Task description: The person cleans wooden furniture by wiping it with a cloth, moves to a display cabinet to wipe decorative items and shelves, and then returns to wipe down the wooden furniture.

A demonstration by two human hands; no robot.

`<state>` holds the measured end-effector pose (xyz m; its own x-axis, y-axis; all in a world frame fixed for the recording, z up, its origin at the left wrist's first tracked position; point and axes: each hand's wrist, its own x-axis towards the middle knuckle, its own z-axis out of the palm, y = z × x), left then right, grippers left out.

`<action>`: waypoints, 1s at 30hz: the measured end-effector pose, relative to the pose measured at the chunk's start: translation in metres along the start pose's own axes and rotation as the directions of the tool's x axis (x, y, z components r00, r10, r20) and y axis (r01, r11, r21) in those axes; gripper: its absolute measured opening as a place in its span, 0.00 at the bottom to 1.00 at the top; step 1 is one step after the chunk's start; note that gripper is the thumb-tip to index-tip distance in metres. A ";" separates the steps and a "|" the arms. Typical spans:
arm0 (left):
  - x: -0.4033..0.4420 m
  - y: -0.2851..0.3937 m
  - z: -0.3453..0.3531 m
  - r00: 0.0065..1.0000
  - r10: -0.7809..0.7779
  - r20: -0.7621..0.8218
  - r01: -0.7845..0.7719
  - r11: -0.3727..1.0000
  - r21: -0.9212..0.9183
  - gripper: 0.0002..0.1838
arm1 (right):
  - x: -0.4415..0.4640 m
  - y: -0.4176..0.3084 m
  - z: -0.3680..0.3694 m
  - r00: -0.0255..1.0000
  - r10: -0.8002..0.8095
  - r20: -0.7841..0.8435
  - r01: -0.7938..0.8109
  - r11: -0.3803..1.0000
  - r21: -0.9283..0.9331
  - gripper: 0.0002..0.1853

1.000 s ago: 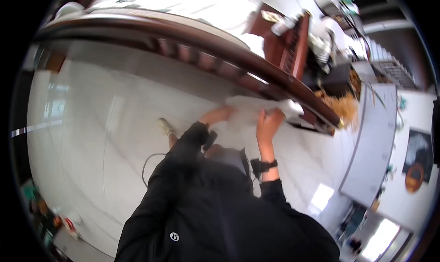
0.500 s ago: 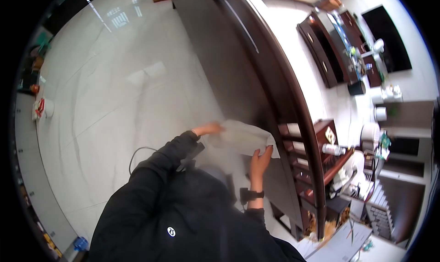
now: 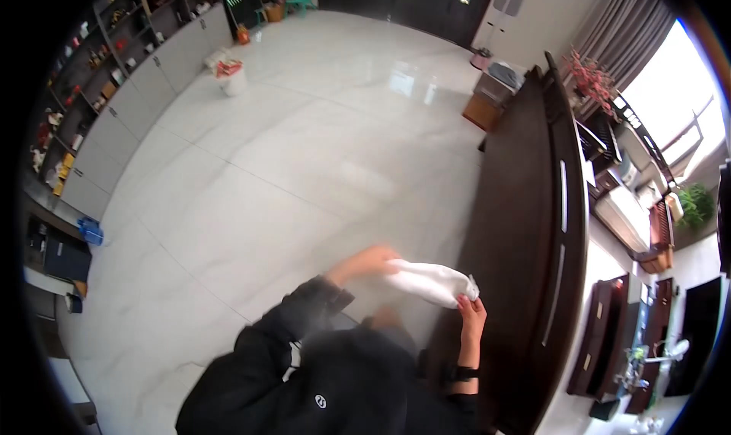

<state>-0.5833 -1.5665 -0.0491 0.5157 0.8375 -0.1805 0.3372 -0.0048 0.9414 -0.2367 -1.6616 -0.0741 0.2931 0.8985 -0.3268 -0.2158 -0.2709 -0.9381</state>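
Note:
A white cloth (image 3: pixel 430 281) is stretched between my two hands, above the pale tiled floor and beside a long dark wooden bench back. My left hand (image 3: pixel 369 263), somewhat blurred, grips the cloth's left end with its fingers closed. At the cloth's right end, my right hand (image 3: pixel 472 313) pinches a bunched corner between thumb and fingers. The cloth looks gathered and narrow.
The dark wooden bench (image 3: pixel 506 245) runs along my right. A grey cabinet with shelves (image 3: pixel 122 138) lines the left wall. A white bin (image 3: pixel 232 81) stands on the floor ahead. Cardboard boxes (image 3: pixel 483 109) sit at the bench's far end.
The view has swung from the bench and living area toward the open floor and dark doors. Both hands still hold the cloth, which now looks narrower and more bunched than before.

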 end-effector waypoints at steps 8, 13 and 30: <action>-0.032 0.087 -0.233 0.896 -0.170 -0.410 0.243 0.961 0.132 0.23 | 0.139 -0.058 0.249 0.864 0.076 0.497 0.157 0.899 -0.409 0.11; -0.077 0.070 -0.284 0.752 -0.194 -0.630 0.075 0.975 -0.211 0.22 | 0.222 -0.121 0.370 0.756 0.018 0.654 0.193 0.949 -0.250 0.12; -0.243 -0.011 -0.439 0.055 -0.424 -0.904 0.630 0.717 -0.298 0.14 | 0.118 -0.155 0.894 -0.195 0.407 0.892 -0.165 0.883 -0.439 0.07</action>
<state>-1.0578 -1.5302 0.1095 -0.8266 0.5421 -0.1510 0.3324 0.6869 0.6463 -1.0012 -1.2048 0.1352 -0.9761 0.0226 -0.2162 0.1701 -0.5394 -0.8247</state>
